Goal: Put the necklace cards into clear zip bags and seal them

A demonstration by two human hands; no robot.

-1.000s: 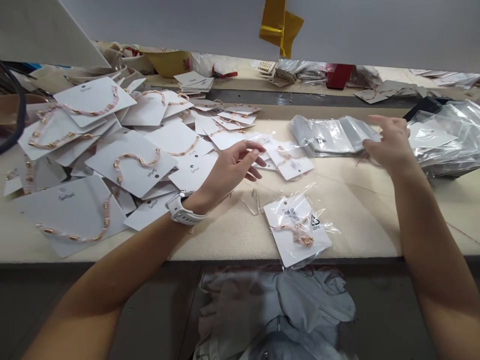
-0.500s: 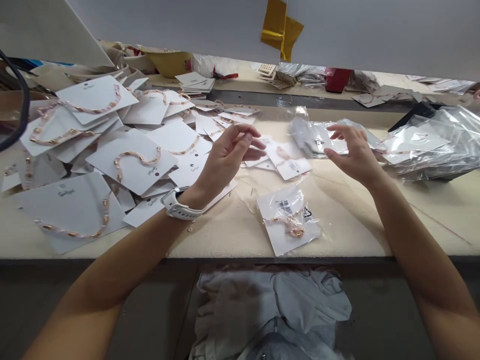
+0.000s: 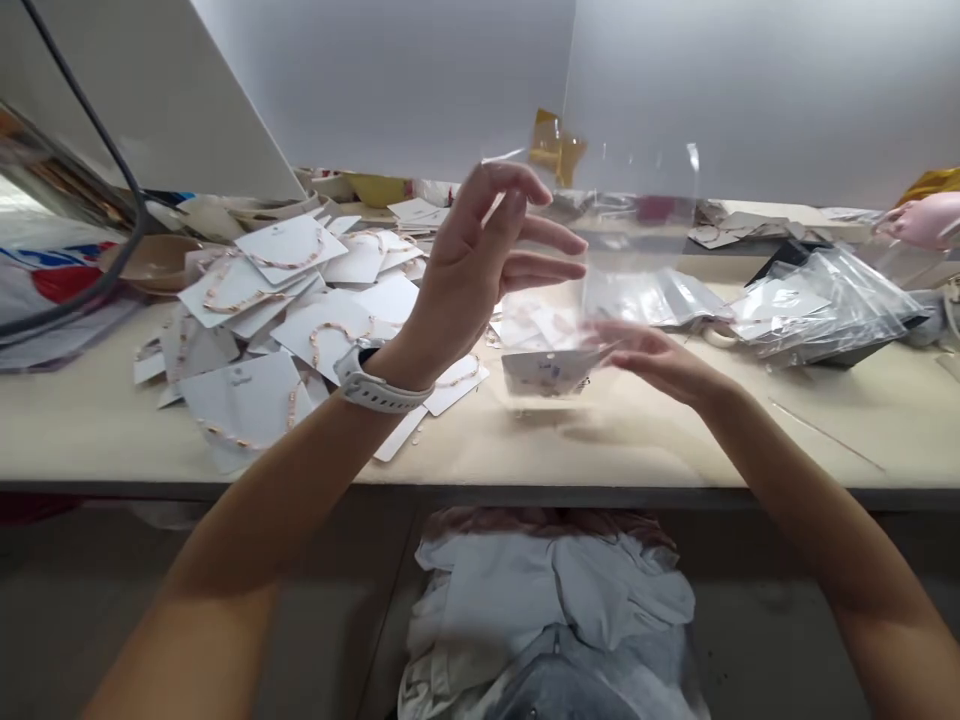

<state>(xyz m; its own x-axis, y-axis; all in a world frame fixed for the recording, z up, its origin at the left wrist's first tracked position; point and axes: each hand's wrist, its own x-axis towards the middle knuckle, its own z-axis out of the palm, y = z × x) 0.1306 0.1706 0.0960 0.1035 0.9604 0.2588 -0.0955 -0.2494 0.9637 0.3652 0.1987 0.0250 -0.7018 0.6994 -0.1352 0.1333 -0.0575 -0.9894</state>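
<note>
My left hand [image 3: 499,240], with a white watch on its wrist, is raised with thumb and forefinger pinched and the other fingers stretched out. Clear plastic film [image 3: 645,210] stands up beside those fingers and seems to be in the pinch. Low over the table, my right hand [image 3: 649,360] grips the right end of a white jewelry card [image 3: 547,372], tilted and blurred. Whether the film and the card's wrapping are one bag, I cannot tell. More carded jewelry [image 3: 532,322] lies behind, partly veiled by the film.
To the left, many white cards with pink and gold bead strands [image 3: 247,385] are heaped. Clear bags [image 3: 832,305] are piled on the right, more plastic [image 3: 660,297] behind my right hand. A cable [image 3: 112,150] hangs at left. The table's front edge [image 3: 480,492] runs below my hands.
The bagged card has come up off the table into my right hand, which moved left and down. Clear film now stands between my hands. The view has tilted upward.
</note>
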